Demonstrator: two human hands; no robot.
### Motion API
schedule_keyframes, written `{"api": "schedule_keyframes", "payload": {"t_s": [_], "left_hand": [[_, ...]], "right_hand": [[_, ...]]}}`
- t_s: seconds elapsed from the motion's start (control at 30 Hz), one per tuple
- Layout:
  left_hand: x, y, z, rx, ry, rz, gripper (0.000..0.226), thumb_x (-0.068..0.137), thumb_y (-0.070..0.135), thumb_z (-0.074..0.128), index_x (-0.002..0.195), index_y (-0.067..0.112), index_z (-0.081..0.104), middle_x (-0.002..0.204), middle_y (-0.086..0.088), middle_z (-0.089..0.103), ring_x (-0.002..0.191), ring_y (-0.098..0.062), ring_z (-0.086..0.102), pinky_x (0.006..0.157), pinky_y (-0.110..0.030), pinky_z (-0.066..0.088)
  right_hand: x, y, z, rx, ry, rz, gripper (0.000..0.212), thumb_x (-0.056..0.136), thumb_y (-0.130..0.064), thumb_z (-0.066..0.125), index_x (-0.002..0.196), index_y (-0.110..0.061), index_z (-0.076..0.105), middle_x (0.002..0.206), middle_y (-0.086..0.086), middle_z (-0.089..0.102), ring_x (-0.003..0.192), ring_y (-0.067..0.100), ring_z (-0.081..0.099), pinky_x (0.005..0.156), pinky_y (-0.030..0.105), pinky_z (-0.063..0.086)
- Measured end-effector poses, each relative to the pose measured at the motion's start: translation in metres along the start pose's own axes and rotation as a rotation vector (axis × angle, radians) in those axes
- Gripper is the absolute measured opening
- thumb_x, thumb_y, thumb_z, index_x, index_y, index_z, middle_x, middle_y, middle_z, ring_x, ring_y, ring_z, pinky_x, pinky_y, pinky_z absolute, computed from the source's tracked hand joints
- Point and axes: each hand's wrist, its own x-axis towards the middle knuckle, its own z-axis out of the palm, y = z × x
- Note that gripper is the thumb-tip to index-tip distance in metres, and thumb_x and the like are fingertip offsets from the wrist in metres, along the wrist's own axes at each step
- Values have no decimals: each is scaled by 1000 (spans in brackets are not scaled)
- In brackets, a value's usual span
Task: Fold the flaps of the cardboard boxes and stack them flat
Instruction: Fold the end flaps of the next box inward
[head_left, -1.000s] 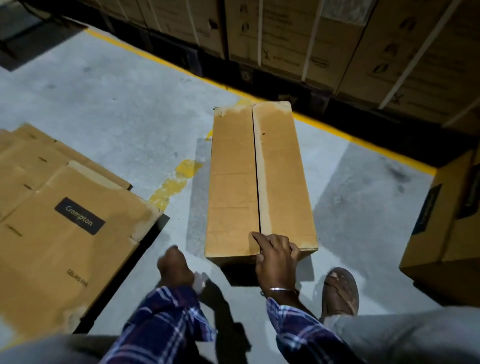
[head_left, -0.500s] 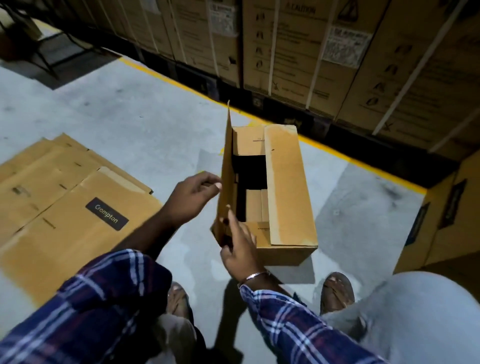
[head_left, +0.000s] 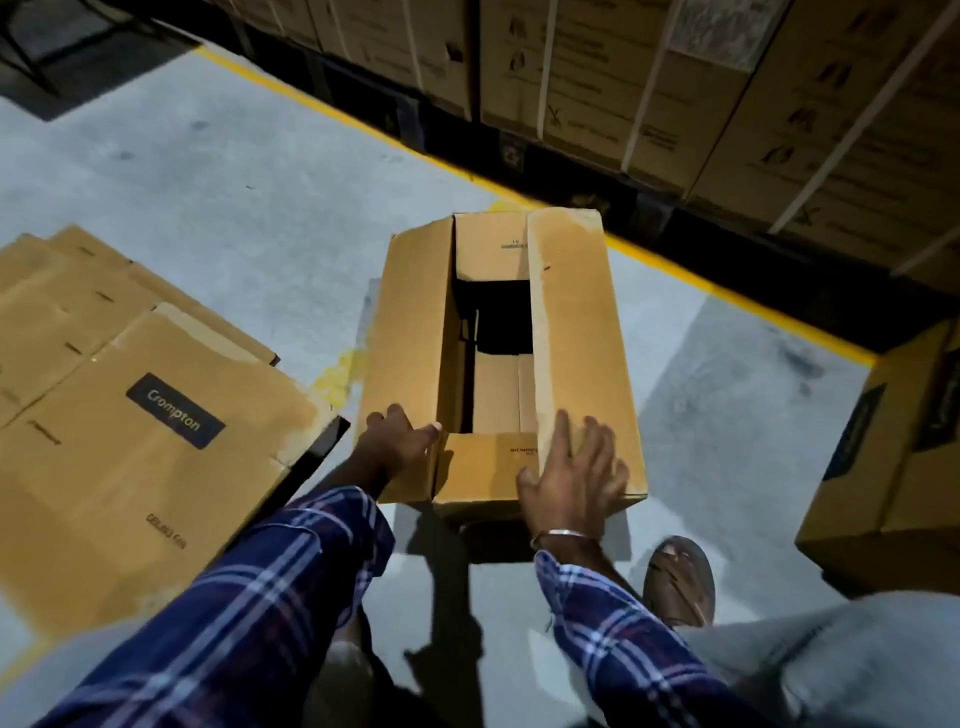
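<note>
On the floor, the box's (head_left: 582, 332) left flap (head_left: 410, 332) now lies swung outward, left hand (head_left: 397, 441) gripping it, right hand (head_left: 576, 467) flat.

Bare floor (head_left: 260, 197) lies between flattened boxes (head_left: 130, 415) and open box (head_left: 571, 338).

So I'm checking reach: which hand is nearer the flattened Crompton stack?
Left. The left hand holds the box's opened left flap, beside the Crompton stack; the right hand lies across the box.
</note>
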Motion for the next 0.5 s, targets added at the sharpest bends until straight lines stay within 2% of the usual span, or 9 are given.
{"api": "schedule_keyframes", "payload": {"t_s": [0.1, 0.17, 0.27, 0.37, 0.5], "left_hand": [[-2, 1, 41, -256, -40, -57, 47, 100, 52, 58, 120, 11, 48, 124, -17, 59, 104, -35, 61, 87, -47, 56], [-3, 3, 62, -379, -57, -109, 38, 106, 41, 51, 130, 13, 50, 127, -17, 60, 109, -39, 62, 93, -50, 56], [-2, 4, 73, -514, -61, -143, 40, 109, 33, 47, 140, 9, 52, 135, -17, 59, 118, -40, 60, 102, -57, 51], [-6, 5, 67, -575, -102, -193, 39, 109, 36, 46, 140, 13, 52, 129, -12, 59, 112, -34, 60, 98, -56, 54], [-18, -1, 67, -546, -157, -246, 38, 110, 34, 42, 143, 15, 49, 136, -13, 58, 116, -35, 59, 93, -49, 55]], "right_hand": [[22, 29, 5, 37, -110, 236, 115, 72, -69, 71, 159, -31, 6, 165, 20, 5, 153, 42, 1, 115, 66, 16], [34, 41, 8, 97, -256, 347, 129, 64, -81, 70, 157, -37, -8, 166, 20, -6, 152, 44, -3, 115, 71, 15], [43, 41, 11, 134, -325, 384, 140, 52, -90, 70, 154, -42, -14, 161, 18, -3, 147, 47, 9, 110, 71, 26], [44, 32, 13, 137, -368, 385, 149, 46, -90, 73, 151, -43, -21, 158, 18, -9, 145, 48, 7, 108, 72, 26], [35, 29, 15, 42, -382, 371, 155, 44, -85, 77, 150, -40, -27, 157, 24, -7, 144, 50, 6, 106, 76, 26]]}}
